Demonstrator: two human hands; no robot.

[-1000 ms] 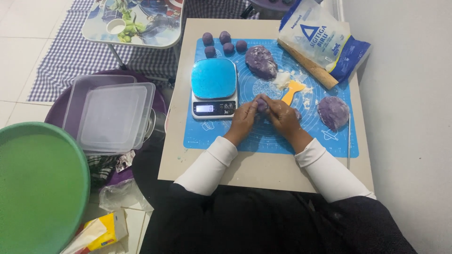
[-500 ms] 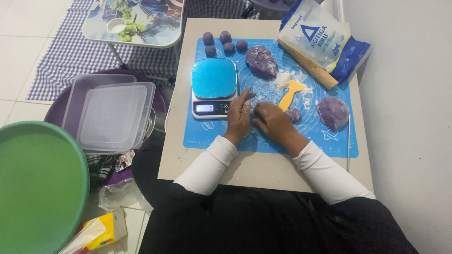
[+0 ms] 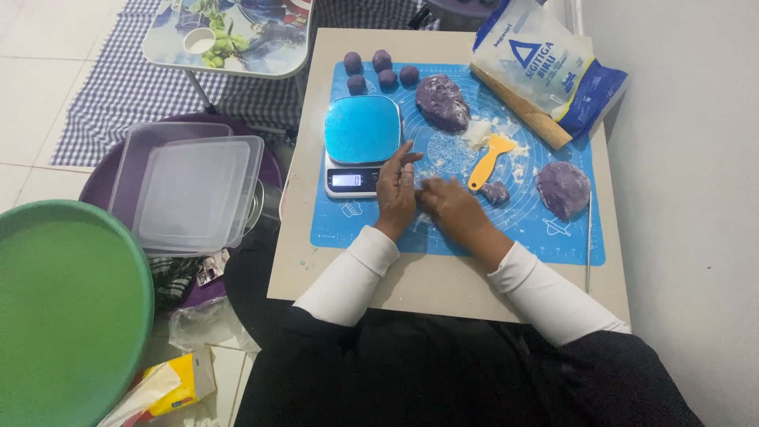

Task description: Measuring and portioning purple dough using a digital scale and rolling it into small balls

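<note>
Four purple dough balls (image 3: 379, 69) sit done at the mat's far-left; two big lumps (image 3: 443, 101) wait. Your left hand (image 3: 398, 190) and right hand (image 3: 451, 207) press together, contents hidden.

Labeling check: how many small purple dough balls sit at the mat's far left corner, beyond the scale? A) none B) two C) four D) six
C: four small purple dough balls lie clustered on the blue mat, just beyond the scale.
</note>
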